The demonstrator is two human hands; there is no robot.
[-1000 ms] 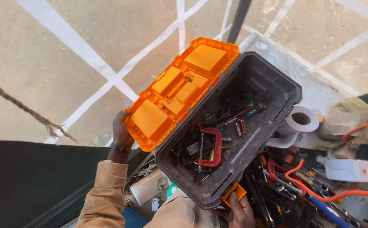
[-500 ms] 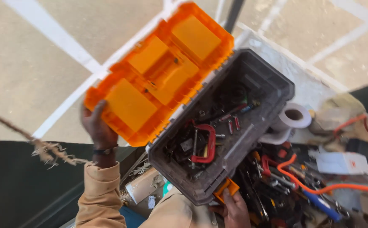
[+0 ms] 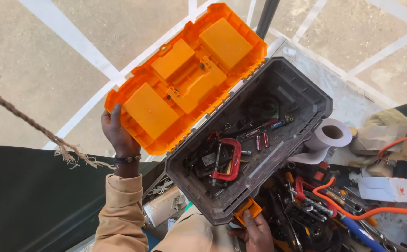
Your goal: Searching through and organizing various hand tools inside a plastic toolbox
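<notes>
Two hands held one open toolbox between them, seen from above. Nearest the camera, the right hand [image 3: 258, 232] sat at the bottom edge of the view, its fingers curled against the orange plastic latch [image 3: 247, 209] on the near wall of the grey plastic toolbox tray [image 3: 301, 98]; how tightly it gripped could not be told, since the palm was partly cut off by the frame. The tray lay directly above that hand, tilted, running up and to the right.

Inside the tray, close to the near wall, lay a red metal C-clamp [image 3: 229, 161], and just beyond it several small red cylindrical bits [image 3: 261, 139] among dark loose hardware.

To the left, the left hand [image 3: 117, 132], reaching out of a tan sleeve [image 3: 119, 210] with a dark band at the wrist, was closed around the lower left edge of the orange plastic lid [image 3: 184, 79], thumb on the inner face and fingers hidden behind it. The lid stood swung fully back from the tray, joined along the hinge side, so it lay up and to the right of that hand.

Right of the tray, a heap of hand tools with an orange cable [image 3: 352, 212] running through it lay close by, and a white paper roll [image 3: 328, 135] rested touching the tray's right wall. A frayed brown rope [image 3: 35, 128] crossed the left side. Farthest off lay a pale concrete floor with white painted lines [image 3: 73, 37].
</notes>
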